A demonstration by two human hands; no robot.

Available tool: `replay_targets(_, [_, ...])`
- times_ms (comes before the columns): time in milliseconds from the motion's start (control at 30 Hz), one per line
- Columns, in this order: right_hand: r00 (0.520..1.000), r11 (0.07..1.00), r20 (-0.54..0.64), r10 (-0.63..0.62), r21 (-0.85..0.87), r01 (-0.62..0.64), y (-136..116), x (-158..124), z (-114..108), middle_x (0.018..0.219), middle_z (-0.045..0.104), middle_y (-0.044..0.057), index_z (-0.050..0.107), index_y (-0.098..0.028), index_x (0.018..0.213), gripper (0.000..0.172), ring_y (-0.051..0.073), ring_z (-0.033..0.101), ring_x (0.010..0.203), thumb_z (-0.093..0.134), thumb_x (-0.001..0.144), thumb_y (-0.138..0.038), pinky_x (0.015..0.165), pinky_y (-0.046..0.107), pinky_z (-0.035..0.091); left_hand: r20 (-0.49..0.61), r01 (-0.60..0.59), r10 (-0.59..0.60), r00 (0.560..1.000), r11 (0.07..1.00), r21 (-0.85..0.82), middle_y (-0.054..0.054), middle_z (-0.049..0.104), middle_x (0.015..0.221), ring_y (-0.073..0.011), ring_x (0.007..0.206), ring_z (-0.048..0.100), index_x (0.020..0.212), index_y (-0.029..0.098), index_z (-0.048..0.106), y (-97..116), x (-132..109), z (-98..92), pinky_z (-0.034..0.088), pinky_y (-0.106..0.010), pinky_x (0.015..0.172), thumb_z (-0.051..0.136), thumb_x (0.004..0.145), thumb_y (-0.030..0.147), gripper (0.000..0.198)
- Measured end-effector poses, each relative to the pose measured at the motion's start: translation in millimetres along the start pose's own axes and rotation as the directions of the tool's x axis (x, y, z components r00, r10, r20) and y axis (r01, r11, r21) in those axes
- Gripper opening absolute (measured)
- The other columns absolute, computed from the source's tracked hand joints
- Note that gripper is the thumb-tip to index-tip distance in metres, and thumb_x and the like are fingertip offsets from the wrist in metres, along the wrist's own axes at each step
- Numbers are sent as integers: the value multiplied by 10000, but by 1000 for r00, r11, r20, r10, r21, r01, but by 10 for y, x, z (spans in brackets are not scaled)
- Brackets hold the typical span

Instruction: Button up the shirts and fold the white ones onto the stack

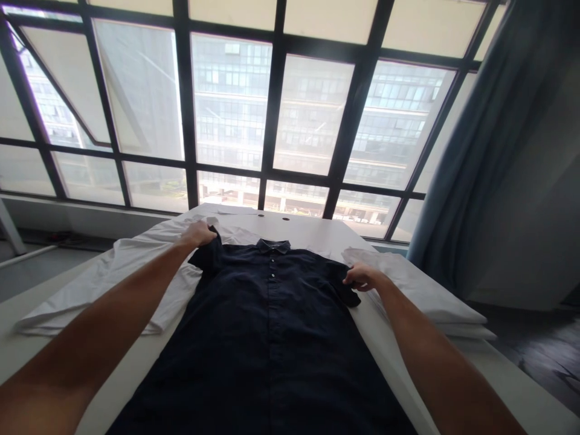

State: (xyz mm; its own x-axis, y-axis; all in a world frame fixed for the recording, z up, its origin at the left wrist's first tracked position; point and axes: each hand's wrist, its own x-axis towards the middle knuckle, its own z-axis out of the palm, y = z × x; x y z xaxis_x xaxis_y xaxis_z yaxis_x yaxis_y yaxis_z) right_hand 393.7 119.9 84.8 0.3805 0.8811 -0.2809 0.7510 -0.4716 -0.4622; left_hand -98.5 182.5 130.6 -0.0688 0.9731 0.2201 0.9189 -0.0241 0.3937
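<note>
A dark navy short-sleeved shirt [269, 326] lies front side up on the white table [312, 228], its collar toward the window and its button line running down the middle. My left hand [198, 233] pinches the sleeve on the left near the shoulder and holds it slightly raised. On the other side, my right hand [362, 276] has its fingers closed on the edge of the right sleeve. The lower end of the shirt runs out of view at the bottom.
Rumpled white cloth [131, 266] lies on the table to the left, partly behind my left forearm. Folded white cloths [421, 290] are stacked at the right. Beyond the table stand a large framed window [231, 103] and a blue-grey curtain [471, 157].
</note>
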Motion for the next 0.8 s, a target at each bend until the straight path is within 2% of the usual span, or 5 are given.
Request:
replay_targets(133, [989,993,-90,-116,-11,115,-194,-154,19,669,667,68,702,-129,836,122,170,645,615,673,723,-164,548,228,461,60,-65,66,996,998,-23,-128,737,880,-218,742,703,976,85,707,635,-225,383,534,-250,642,655,790,275,271])
replay_targets(267, [947,959,-149,-283,-41,280,-498,-325,102,730,694,83,714,-120,915,229,177,635,632,623,717,-188,547,231,456,399,-16,78,914,988,-156,-110,751,841,-211,632,710,1024,104,703,946,-453,795,543,-258,561,594,888,424,364])
replay_targets(533, [802,847,-280,-528,-97,523,-1032,-635,552,1000,737,115,731,-115,1062,315,239,670,963,663,777,-229,799,251,486,152,-542,529,835,837,67,-103,639,1316,-261,1259,555,1250,186,653,454,-539,866,395,-332,1078,520,923,399,412])
replay_targets(700, [681,686,170,-712,-35,726,-1108,-727,887,966,752,63,742,-170,1066,360,200,692,865,607,892,-456,774,258,507,375,-544,468,800,830,123,-113,232,1609,-315,1495,155,1510,225,375,279,-662,1006,127,-503,1190,493,868,666,788])
replay_targets(800, [694,657,62,-717,-275,702,-1004,-716,986,1178,697,120,707,-167,1163,432,270,638,1090,580,904,-488,930,332,469,488,-564,464,739,823,72,-96,169,1623,-320,1507,68,1533,251,325,265,-739,1059,35,-567,1176,385,896,708,786])
